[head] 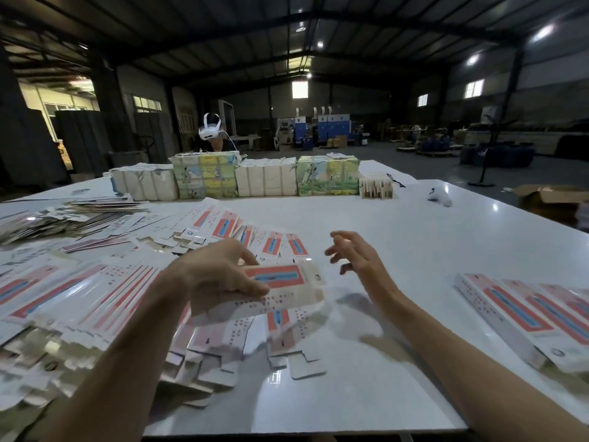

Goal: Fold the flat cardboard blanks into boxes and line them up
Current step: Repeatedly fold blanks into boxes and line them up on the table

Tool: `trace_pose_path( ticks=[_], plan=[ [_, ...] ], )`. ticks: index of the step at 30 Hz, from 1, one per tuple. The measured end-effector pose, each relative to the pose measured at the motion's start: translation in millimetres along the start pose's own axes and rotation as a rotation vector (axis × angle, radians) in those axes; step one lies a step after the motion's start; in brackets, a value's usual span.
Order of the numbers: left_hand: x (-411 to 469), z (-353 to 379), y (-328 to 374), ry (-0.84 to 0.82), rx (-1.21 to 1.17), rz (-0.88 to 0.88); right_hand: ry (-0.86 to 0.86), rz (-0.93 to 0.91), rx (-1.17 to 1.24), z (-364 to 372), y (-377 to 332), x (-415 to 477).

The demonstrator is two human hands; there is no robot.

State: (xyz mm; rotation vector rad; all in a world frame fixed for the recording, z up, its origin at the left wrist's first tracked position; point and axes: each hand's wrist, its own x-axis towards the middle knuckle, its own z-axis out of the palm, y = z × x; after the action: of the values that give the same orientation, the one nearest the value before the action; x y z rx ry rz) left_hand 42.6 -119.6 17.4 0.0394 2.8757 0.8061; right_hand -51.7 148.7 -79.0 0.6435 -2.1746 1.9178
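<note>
My left hand [220, 275] grips a flat cardboard blank [287, 290], white with a red and blue panel, and holds it above the white table [398, 237]. Just right of the blank's end my right hand [353, 256] hovers with fingers spread, holding nothing. More flat blanks [95, 291] lie fanned out on the left and under my hands. Several folded boxes [522, 314] of the same print lie side by side at the right edge of the table.
Bundled stacks of printed and white packs [264, 178] form a wall across the far side of the table. Behind it a person wears a white headset [209, 129]. A small white object [439, 197] lies far right, and an open carton [551, 194] stands beyond the table.
</note>
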Motion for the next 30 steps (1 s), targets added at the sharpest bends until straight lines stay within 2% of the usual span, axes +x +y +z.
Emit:
trace_pose_path(
  ticks=[3, 6, 8, 13, 15, 16, 17, 19, 20, 23, 26, 30],
  plan=[
    [11, -2, 21, -0.114, 0.071, 0.069, -0.204, 0.098, 0.119, -2, -3, -4],
    [24, 5, 30, -0.106, 0.07, 0.068, -0.235, 0.118, 0.137, -3, 3, -8],
    [32, 13, 30, 0.032, 0.017, 0.083, -0.144, 0.154, 0.185, -7, 5, -7],
    [49, 44, 45, 0.623, 0.075, 0.05, 0.283, 0.228, 0.15, -12, 14, 1],
    [57, 58, 54, 0.789, -0.165, 0.027, 0.43, 0.245, 0.159, -16, 19, 5],
    [63, 64, 57, 0.77, -0.364, 0.02, 0.468, 0.253, 0.179, -17, 21, 6],
    [69, 71, 60, 0.663, -0.589, 0.009, 0.475, 0.26, 0.215, -18, 22, 8],
    [79, 84, 64, 0.33, -1.014, -0.033, 0.401, 0.268, 0.315, -15, 21, 8],
    [83, 89, 65, 0.231, -1.194, -0.059, 0.337, 0.257, 0.337, -12, 21, 7],
    [93, 97, 59, 0.178, -1.607, -0.043, 0.142, 0.222, 0.276, -6, 17, 0],
    [95, 101, 46, 0.114, -1.717, -0.005, 0.044, 0.12, 0.177, -8, 15, -1],
    [91, 113, 36, -0.061, -1.532, -0.014, 0.212, -0.133, -0.055, -7, 13, -1]
  ],
)
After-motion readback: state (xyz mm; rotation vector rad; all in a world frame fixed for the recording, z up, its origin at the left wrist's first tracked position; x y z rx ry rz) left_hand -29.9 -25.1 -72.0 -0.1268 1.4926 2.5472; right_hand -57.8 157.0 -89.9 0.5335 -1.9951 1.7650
